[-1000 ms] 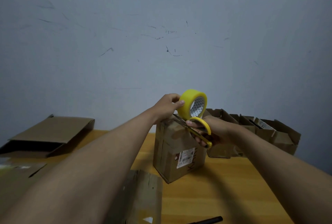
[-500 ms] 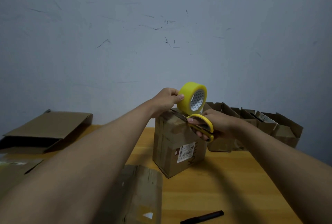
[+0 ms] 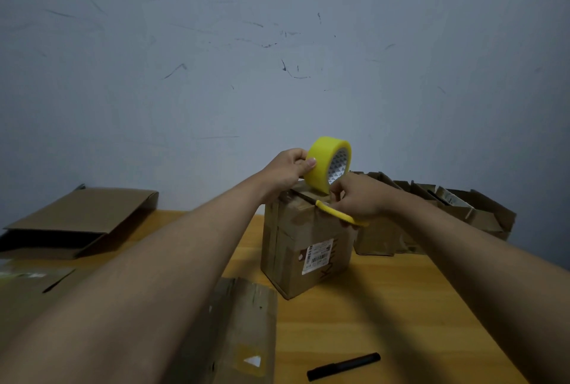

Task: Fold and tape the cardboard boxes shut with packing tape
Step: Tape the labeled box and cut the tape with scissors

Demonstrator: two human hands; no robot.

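A closed cardboard box [image 3: 303, 248] with a white label stands upright on the wooden table [image 3: 385, 315]. My left hand [image 3: 285, 172] grips a yellow roll of packing tape [image 3: 324, 164] held on edge on the box's top. My right hand [image 3: 359, 197] is beside the roll at the box's right top edge, fingers curled at the roll's lower rim. Yellow-handled scissors [image 3: 339, 215] lie across the box top under that hand, blades pointing left; whether the hand holds them is unclear.
A flattened carton [image 3: 83, 218] lies at the back left. Several open cartons [image 3: 462, 214] stand at the back right against the wall. Another flat piece of cardboard [image 3: 243, 331] lies near me, and a black marker [image 3: 344, 366] rests on the table in front.
The scissors have tipped down flat onto the box top. My right hand has shifted up toward the roll's lower rim. The left hand stays on the roll.
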